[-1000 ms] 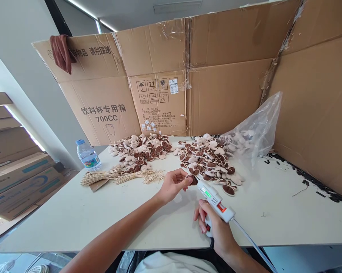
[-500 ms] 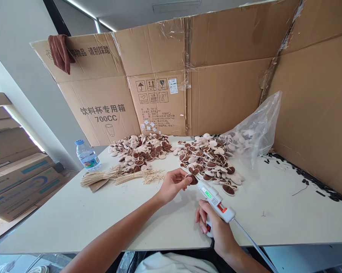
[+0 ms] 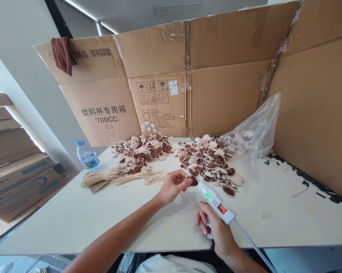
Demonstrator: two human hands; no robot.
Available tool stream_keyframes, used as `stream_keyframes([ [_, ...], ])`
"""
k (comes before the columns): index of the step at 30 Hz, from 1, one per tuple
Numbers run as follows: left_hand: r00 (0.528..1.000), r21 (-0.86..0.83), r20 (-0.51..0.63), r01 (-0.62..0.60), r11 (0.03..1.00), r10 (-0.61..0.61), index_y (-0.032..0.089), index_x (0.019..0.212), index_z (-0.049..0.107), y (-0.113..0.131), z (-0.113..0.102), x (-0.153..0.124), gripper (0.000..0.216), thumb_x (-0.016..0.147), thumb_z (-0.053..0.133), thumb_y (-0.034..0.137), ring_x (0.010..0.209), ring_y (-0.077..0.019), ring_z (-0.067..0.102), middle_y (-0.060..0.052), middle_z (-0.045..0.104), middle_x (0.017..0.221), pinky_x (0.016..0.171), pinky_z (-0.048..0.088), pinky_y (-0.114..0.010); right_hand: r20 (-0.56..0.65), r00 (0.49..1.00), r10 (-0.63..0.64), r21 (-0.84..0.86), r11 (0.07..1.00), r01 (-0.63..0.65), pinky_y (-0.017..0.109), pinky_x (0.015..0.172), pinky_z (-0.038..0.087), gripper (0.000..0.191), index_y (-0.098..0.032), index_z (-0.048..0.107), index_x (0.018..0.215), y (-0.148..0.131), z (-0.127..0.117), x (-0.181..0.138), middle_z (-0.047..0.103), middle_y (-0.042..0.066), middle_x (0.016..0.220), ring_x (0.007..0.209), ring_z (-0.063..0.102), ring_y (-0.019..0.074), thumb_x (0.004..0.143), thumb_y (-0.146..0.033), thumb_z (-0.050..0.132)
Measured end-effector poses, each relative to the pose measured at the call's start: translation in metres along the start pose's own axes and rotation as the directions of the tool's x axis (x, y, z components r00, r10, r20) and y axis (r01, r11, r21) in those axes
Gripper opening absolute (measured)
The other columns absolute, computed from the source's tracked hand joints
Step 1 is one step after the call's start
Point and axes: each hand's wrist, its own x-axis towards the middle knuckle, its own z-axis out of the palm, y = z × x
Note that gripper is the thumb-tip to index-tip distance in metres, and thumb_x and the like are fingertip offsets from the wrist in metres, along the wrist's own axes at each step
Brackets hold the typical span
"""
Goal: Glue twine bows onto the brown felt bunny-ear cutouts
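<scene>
Between thumb and fingers, my left hand [image 3: 173, 185] pinches a small brown felt piece with a pale edge [image 3: 192, 180] above the table. My right hand [image 3: 214, 225] is wrapped round the handle of a white hot glue gun [image 3: 216, 201] with a green lit display and an orange part. The gun's nozzle end is right at the brown piece; I cannot tell whether they touch. Behind my hands lies a heap of brown and cream felt pieces [image 3: 210, 165], some with thin cords. A second heap of such pieces [image 3: 136, 151] lies further left.
Bundles of thin cream cords [image 3: 116, 177] lie on the white table [image 3: 102, 223] beside a water bottle [image 3: 88, 157]. Cardboard walls [image 3: 227, 94] stand behind and at right. A clear plastic bag [image 3: 258, 132] holds more pieces. Small black bits [image 3: 320, 189] lie along the right edge.
Both hands keep almost the same place, the felt piece and glue gun still held close together. The view has shifted very slightly.
</scene>
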Motion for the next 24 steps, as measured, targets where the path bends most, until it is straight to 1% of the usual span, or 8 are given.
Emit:
stream_keyframes([
  [5, 1.000, -0.004, 0.007, -0.001, 1.000, 0.002, 0.013, 0.083, 0.064, -0.0002, -0.0004, 0.0001, 0.038, 0.081, 0.080, 0.047, 0.067, -0.0135, 0.060, -0.012, 0.076, 0.084, 0.060, 0.047, -0.025, -0.005, 1.000, 0.002, 0.001, 1.000, -0.002, 0.025, 0.045, 0.030, 0.049, -0.021, 0.043, 0.049, 0.0017, -0.0008, -0.0004, 0.058, -0.001, 0.054, 0.037, 0.038, 0.0072, 0.089, -0.042, 0.061],
  [13, 1.000, 0.002, 0.000, 0.007, 1.000, -0.007, 0.014, 0.083, 0.065, 0.0011, -0.0003, -0.0003, 0.038, 0.079, 0.081, 0.048, 0.066, -0.0135, 0.059, -0.011, 0.075, 0.083, 0.060, 0.047, -0.026, 0.008, 1.000, -0.002, -0.005, 1.000, 0.002, 0.025, 0.044, 0.031, 0.050, -0.022, 0.042, 0.048, 0.0048, -0.0026, 0.0012, 0.058, -0.001, 0.053, 0.037, 0.039, 0.0075, 0.089, -0.043, 0.061],
  [20, 1.000, 0.004, -0.003, 0.005, 1.000, -0.005, 0.013, 0.083, 0.065, 0.0008, 0.0002, -0.0001, 0.041, 0.078, 0.081, 0.050, 0.066, -0.0140, 0.060, -0.011, 0.075, 0.083, 0.059, 0.047, -0.026, 0.000, 1.000, -0.006, 0.007, 1.000, 0.006, 0.025, 0.045, 0.030, 0.049, -0.022, 0.042, 0.049, 0.0031, -0.0010, 0.0002, 0.058, -0.001, 0.053, 0.037, 0.038, 0.0073, 0.089, -0.042, 0.061],
  [24, 1.000, 0.004, 0.001, 0.003, 1.000, -0.003, 0.013, 0.083, 0.065, 0.0005, -0.0002, -0.0004, 0.039, 0.080, 0.080, 0.049, 0.067, -0.0140, 0.060, -0.011, 0.075, 0.084, 0.060, 0.047, -0.026, -0.007, 1.000, 0.004, 0.006, 1.000, -0.004, 0.026, 0.046, 0.030, 0.049, -0.021, 0.043, 0.049, 0.0006, -0.0003, -0.0012, 0.059, -0.001, 0.054, 0.037, 0.038, 0.0075, 0.090, -0.042, 0.061],
])
